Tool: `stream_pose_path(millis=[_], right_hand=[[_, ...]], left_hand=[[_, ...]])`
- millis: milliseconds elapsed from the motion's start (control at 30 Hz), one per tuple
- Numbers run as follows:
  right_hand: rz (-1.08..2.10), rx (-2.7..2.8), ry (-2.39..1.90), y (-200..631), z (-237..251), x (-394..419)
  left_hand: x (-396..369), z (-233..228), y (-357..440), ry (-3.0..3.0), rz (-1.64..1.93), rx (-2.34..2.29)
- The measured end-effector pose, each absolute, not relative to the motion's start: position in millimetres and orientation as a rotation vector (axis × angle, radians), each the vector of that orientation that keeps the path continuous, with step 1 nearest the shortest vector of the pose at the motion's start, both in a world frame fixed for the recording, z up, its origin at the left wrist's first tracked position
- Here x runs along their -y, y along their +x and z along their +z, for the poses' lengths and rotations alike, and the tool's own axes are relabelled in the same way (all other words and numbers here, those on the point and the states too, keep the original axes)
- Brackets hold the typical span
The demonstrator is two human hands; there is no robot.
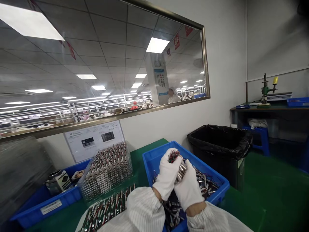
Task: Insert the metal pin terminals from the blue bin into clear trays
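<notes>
Left hand: the left hand (167, 175), gloved in white, is seen just below centre; its fingers are closed around a bundle of small metal parts (179, 166) with red and green wire ends showing at the top.
Right hand: the right hand (189, 188), also gloved, is pressed against the same bundle from 4 o'clock, clasping it; the two gloves are touching.
Bundle: it is held above the blue bin (154, 158), not resting in it.
Blue bin: it is placed at 6 o'clock on the green table (140, 149); its far rim is bare, and loose parts (205, 183) of the same kind are heaped inside toward the near right corner.
Bin edges: the right corner is set close to the table's edge, at 4 o'clock.
Stacked trays: clear trays (108, 169) filled with rows of parts are piled at 8 o'clock, just beside the bin, with a strip of table left between.
Second blue bin: another blue bin (48, 203) is seen at 8 o'clock, beyond the trays, near the wall.
Waste bin: a black-lined waste bin (220, 141) stands on the floor at 3 o'clock, near the blue bin.
Open room: bare green floor (270, 193) is spread at 4 o'clock, right of the table.
Far edge: a dark bench (265, 109) is seen at 2 o'clock, well apart.
</notes>
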State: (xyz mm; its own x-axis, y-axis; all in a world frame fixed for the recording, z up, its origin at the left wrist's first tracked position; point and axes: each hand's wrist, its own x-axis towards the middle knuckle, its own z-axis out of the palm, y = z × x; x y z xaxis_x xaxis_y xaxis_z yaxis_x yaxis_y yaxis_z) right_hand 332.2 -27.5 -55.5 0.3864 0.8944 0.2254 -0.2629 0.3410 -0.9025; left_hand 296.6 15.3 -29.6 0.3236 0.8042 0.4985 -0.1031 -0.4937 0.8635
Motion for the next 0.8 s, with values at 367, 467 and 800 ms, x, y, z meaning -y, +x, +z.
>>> stream_pose_path(millis=[367,467,800], right_hand=[[1.035,0.280,-0.641,326,-51,29],[1.093,0.245,-0.601,325,-46,30],[1.081,0.288,-0.491,324,-50,32]], left_hand=[[0,-39,291,2.003,1.361,-0.633],[0,-35,292,1.882,1.374,-0.670],[-10,-8,272,2.437,1.150,-0.617]])
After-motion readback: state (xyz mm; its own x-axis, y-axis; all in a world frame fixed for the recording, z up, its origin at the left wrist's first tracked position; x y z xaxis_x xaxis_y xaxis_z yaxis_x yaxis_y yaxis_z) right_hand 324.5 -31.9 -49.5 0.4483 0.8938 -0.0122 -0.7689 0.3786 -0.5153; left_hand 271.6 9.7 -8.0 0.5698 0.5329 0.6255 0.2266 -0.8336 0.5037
